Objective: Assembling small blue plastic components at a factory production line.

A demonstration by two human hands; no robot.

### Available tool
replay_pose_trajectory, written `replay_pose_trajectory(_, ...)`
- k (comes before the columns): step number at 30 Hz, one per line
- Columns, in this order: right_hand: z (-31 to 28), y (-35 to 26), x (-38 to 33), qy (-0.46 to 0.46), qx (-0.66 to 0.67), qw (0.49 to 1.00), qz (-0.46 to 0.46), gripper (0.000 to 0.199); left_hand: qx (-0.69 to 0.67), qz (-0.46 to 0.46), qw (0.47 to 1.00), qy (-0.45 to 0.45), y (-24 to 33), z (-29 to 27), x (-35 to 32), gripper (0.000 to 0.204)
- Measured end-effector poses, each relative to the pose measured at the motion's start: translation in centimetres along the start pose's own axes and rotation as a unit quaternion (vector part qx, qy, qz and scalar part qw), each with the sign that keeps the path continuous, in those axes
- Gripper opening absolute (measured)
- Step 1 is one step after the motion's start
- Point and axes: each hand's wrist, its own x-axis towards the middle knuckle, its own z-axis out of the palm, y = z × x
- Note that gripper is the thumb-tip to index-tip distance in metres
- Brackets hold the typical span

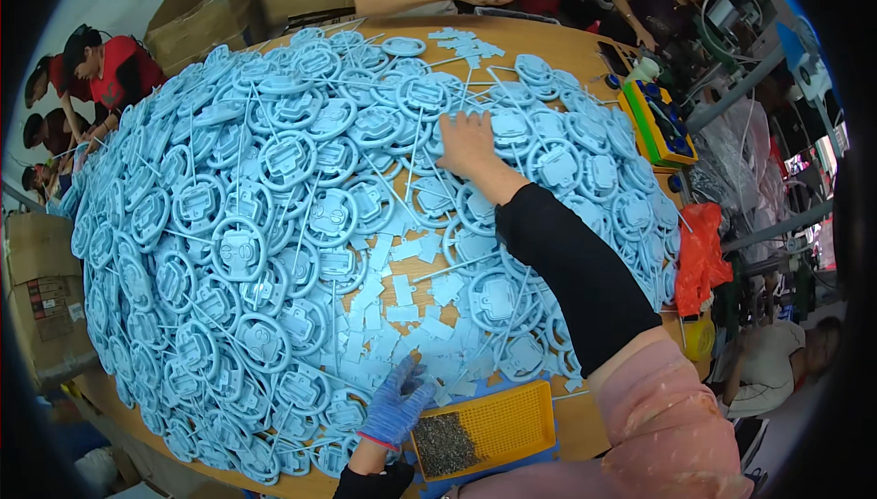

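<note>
My right hand [467, 145], bare and in a black sleeve, stretches far across the table. Its fingers are spread over light blue plastic parts [425, 94] shaped like small steering wheels with rods; I see nothing lifted in it. Near the front edge, my left hand [399, 401] wears a blue knitted glove. Its fingers are loosely bent and apart, with no held thing showing. Beside it lie small flat light blue plates [402, 290], scattered between the wheel parts. A yellow basket [525, 405] stands just right of the glove, with a heap of small dark metal screws [445, 442] in its left part.
Wheel parts pile high over the left of the wooden table [571, 61]. At the right edge are a yellow-and-black box [653, 120], a red plastic bag [699, 257] and a yellow tape roll [699, 339]. Cardboard boxes [206, 10] and several people surround the table.
</note>
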Motion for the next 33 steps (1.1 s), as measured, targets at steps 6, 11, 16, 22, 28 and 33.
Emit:
replay_pose_trajectory(6,1.1,2.6,-2.5,-0.082,-0.006,0.996,-0.041,0.084,-0.029,0.016,0.999,0.004,-1.4,-1.7,1.1,0.062)
replay_pose_trajectory(11,-0.5,6.2,-5.9,-0.084,-0.002,0.995,-0.059,0.079,0.001,0.008,0.999,-0.033,0.9,-1.2,1.4,0.06)
replay_pose_trajectory(16,-4.1,6.4,-7.9,-0.09,-0.016,0.995,-0.045,0.079,-0.013,0.022,0.999,-0.025,-0.3,-2.2,1.3,0.057)
replay_pose_trajectory(22,-5.4,10.4,-11.9,-0.096,-0.1,0.99,-0.034,0.081,0.007,0.029,0.999,-0.031,-0.3,-2.4,1.9,0.059)
replay_pose_trajectory(28,-5.0,9.9,-7.9,0.095,-0.041,0.992,-0.067,0.047,0.021,0.016,0.999,-0.03,-0.7,-1.7,2.9,0.059)
replay_pose_trajectory(33,1.9,9.9,1.7,-0.041,0.061,0.997,0.005,0.031,0.098,0.029,0.993,-0.054,2.3,-0.2,3.3,0.061)
